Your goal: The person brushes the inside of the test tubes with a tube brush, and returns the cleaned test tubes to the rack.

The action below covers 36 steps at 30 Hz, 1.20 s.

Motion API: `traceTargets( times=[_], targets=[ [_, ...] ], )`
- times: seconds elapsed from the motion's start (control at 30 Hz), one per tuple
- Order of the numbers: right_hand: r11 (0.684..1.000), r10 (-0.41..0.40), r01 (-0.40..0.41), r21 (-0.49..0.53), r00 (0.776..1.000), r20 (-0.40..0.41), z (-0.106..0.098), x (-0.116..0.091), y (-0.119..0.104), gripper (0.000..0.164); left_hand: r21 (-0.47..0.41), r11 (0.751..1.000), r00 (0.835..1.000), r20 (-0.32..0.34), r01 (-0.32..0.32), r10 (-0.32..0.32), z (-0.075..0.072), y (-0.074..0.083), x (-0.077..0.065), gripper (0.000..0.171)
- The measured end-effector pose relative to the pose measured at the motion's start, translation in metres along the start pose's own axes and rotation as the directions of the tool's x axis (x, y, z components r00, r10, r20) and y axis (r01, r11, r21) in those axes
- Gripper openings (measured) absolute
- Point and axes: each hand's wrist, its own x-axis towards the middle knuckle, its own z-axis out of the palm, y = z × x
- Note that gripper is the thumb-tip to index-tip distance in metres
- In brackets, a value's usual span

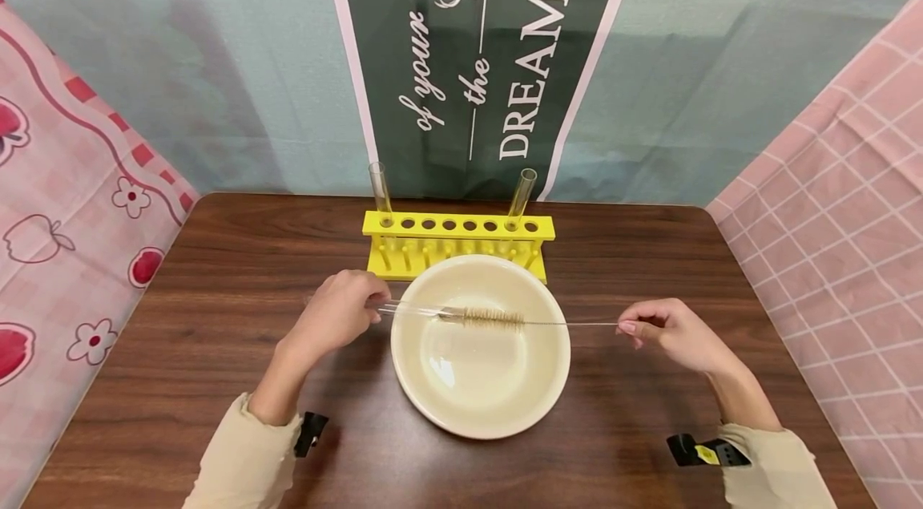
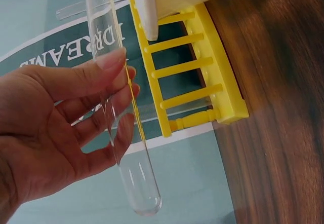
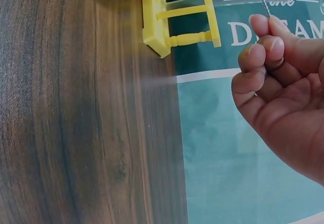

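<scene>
My left hand (image 1: 344,309) grips a clear glass test tube (image 2: 139,183), its rounded end sticking out past the little finger in the left wrist view. The tube lies nearly level, its mouth over the cream bowl (image 1: 479,421). A test tube brush (image 1: 493,319) with tan bristles has its tip inside the tube mouth, while most of the bristles show outside it. My right hand (image 1: 667,330) pinches the far end of the brush's thin twisted-wire handle (image 3: 261,0) between thumb and fingertips, to the right of the bowl.
Behind the bowl stands a yellow test tube rack (image 1: 457,226) with a row of holes. It holds one glass tube (image 1: 380,192) at the left and another tube (image 1: 522,196) at the right. Everything stands on a dark wooden table (image 1: 620,445), with a printed cloth (image 1: 274,76) hanging behind.
</scene>
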Motion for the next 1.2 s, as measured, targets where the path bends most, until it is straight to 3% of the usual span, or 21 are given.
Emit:
traceTargets(
  times=[0.37,0.7,1.2],
  targets=[
    [1.000,0.007,-0.008,-0.026,0.999,-0.049,0.000,0.005,-0.011,0.017,0.001,1.000,0.997,-0.065,0.028,-0.028,-0.004,0.010,0.005,0.018],
    [0.997,0.029,-0.034,-0.069,0.998,-0.064,0.006,0.013,-0.018,0.015,0.059,0.998,0.993,-0.116,0.001,0.006,-0.006,0.014,0.009,0.038],
    [0.997,0.031,-0.034,-0.076,0.998,-0.050,0.004,0.021,-0.028,0.015,0.056,0.998,0.992,-0.123,0.004,0.003,-0.007,0.019,0.013,0.041]
  ],
)
